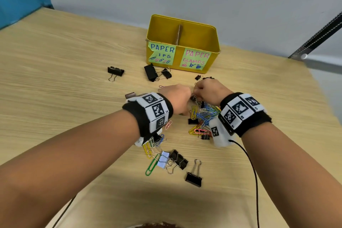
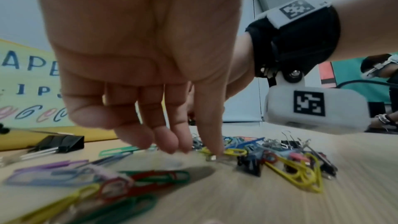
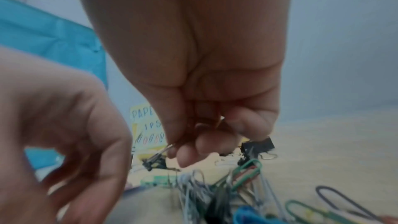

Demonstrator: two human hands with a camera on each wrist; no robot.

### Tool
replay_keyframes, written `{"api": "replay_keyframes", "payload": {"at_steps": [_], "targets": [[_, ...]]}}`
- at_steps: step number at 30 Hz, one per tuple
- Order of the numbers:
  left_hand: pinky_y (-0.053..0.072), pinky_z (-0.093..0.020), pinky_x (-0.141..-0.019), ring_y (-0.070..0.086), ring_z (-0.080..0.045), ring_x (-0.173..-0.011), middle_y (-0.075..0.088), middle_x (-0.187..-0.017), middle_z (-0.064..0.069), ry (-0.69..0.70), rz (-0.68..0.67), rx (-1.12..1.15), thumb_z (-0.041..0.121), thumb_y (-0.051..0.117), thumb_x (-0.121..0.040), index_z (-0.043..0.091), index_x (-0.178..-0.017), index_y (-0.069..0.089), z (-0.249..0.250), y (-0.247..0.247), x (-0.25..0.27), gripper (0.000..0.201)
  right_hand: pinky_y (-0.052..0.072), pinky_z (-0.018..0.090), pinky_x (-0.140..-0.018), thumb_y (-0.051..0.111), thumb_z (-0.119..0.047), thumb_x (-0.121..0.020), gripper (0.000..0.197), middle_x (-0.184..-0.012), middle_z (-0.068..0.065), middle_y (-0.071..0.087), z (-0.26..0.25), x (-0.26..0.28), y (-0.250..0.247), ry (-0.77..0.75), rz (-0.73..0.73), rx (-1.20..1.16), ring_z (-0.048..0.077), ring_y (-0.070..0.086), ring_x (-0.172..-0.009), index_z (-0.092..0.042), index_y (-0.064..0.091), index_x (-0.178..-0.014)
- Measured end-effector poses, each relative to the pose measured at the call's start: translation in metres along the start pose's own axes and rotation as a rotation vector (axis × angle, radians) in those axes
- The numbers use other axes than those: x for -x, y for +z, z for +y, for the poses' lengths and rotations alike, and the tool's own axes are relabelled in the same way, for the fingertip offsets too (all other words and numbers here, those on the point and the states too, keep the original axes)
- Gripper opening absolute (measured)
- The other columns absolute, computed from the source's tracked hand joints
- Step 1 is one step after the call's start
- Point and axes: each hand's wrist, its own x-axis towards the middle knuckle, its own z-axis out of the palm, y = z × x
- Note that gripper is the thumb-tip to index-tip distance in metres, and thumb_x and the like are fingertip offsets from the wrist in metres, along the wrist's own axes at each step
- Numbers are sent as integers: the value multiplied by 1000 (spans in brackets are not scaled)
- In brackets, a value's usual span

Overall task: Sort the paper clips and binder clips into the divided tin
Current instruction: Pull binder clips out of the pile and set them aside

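The yellow divided tin (image 1: 185, 20) stands at the back, with a cardboard divider (image 1: 178, 34) and labels for paper clips on the left and paper clamps on the right. A tangled pile of coloured paper clips (image 1: 205, 114) and small binder clips lies in front of it. Both hands are over the far end of this pile. My left hand (image 1: 177, 96) hangs with its fingers pointing down, and its fingertips (image 2: 172, 147) touch clips on the table. My right hand (image 3: 178, 151) is curled and pinches the wire handle of a small black binder clip (image 3: 154, 161).
Black binder clips lie scattered: one far left (image 1: 115, 71), a large one by the tin (image 1: 150, 72), and one near the front (image 1: 193, 178). A second heap of clips (image 1: 157, 152) sits under my left wrist. A black cable (image 1: 253, 172) trails from my right wrist.
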Motion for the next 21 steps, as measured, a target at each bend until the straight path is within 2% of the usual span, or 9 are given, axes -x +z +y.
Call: {"api": "replay_keyframes", "payload": {"at_steps": [3, 5, 7, 11, 13, 16, 18, 19, 21], "targets": [[49, -36, -77, 56, -27, -96, 60, -110, -12, -23, -27, -2, 20, 69, -78, 8, -101, 61, -6, -2, 1, 27, 31, 22, -46, 41, -14, -95, 30, -62, 1, 49, 7, 5, -10, 82, -128, -275, 11, 43, -51, -14, 50, -67], [45, -40, -92, 46, -29, -111, 48, -121, -14, -39, 30, -18, 8, 58, -82, 10, -112, 56, -13, -2, 2, 31, 24, 17, -39, 39, -18, -94, 30, -51, -3, 43, 11, 4, -14, 148, -176, -595, 10, 38, -41, -17, 43, -64], [39, -45, -102, 35, -30, -122, 37, -130, -13, -49, 39, -23, -1, 48, -82, 17, -128, 46, -18, -3, 1, 49, 17, 11, -34, 37, -22, -94, 33, -40, -7, 35, 11, 0, -16, 213, -200, -918, 7, 30, -30, -19, 36, -62], [36, -49, -108, 30, -33, -131, 31, -140, -12, -38, -132, -22, 2, 48, -82, 29, -145, 28, -21, -6, -3, 71, 19, 9, -30, 39, -29, -98, 36, -38, -8, 38, 6, -5, -16, 226, -140, -1121, 3, 29, -26, -18, 40, -64], [39, -45, -106, 35, -34, -130, 35, -138, -13, -3, -182, -43, 3, 50, -84, 27, -143, 35, -21, -6, -3, 66, 27, 11, -32, 44, -21, -97, 28, -49, -3, 47, 5, -5, -19, 211, 16, -1103, 3, 37, -28, -14, 49, -70], [43, -28, -93, 48, -26, -121, 47, -134, -10, 41, -162, 30, 0, 52, -83, 21, -133, 50, -27, -8, 5, 54, 39, 15, -36, 51, -10, -93, 3, -66, 4, 55, 7, -6, -23, 179, 183, -951, 9, 48, -41, -10, 54, -93], [42, -27, -88, 50, -22, -115, 49, -119, -7, 15, -84, 109, 3, 59, -82, 19, -124, 56, -35, -12, 14, 46, 42, 18, -37, 60, -9, -87, 11, -69, 4, 57, 12, -2, -22, 141, 246, -674, 11, 50, -49, -12, 56, -98], [43, -26, -83, 50, -20, -109, 48, -110, -3, -5, -48, 132, 6, 64, -80, 20, -118, 58, -40, -14, 18, 41, 43, 19, -39, 63, -10, -85, 10, -70, 4, 59, 13, 3, -21, 99, 201, -506, 11, 51, -51, -13, 59, -93], [42, -24, -70, 51, -17, -94, 51, -102, 1, -52, -52, 120, 13, 71, -75, 20, -104, 59, -48, -16, 26, 32, 42, 18, -42, 69, -18, -81, 8, -67, 3, 61, 10, 19, -14, 33, -69, -204, 10, 51, -51, -13, 64, -82]]}}
